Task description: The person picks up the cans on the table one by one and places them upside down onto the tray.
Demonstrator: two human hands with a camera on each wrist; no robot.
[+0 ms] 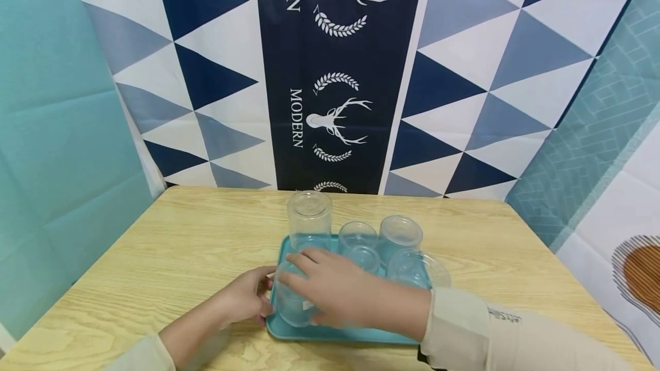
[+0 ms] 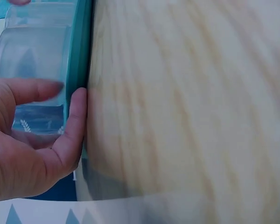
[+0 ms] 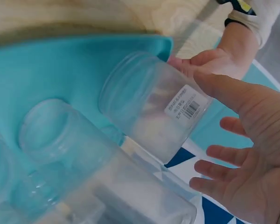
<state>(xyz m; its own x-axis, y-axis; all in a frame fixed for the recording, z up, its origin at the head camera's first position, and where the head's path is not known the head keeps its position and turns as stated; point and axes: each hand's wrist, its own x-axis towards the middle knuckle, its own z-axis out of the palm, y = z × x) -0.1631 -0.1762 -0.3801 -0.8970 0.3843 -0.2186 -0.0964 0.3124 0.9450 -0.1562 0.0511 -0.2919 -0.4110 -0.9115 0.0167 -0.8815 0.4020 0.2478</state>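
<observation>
A clear plastic jar [image 3: 149,112] with a white barcode label [image 3: 189,107] stands at the left front of a turquoise tray [image 1: 356,334]. My right hand [image 1: 342,291] is over this jar, its fingers spread; in the right wrist view the thumb tip overlaps the jar's edge near the label. My left hand [image 1: 244,299] is at the tray's left side. Seen from the left wrist, one finger [image 2: 73,126] lies along the tray's outer edge and another reaches over the rim, close to the jar.
On the tray behind the labelled jar stands a taller clear jar [image 1: 309,216]. Several shorter clear containers, among them a round one [image 1: 400,232] at the back right, fill the tray's right side. The tray rests on a wood-grain table [image 1: 154,256] before a patterned cloth [image 1: 330,73].
</observation>
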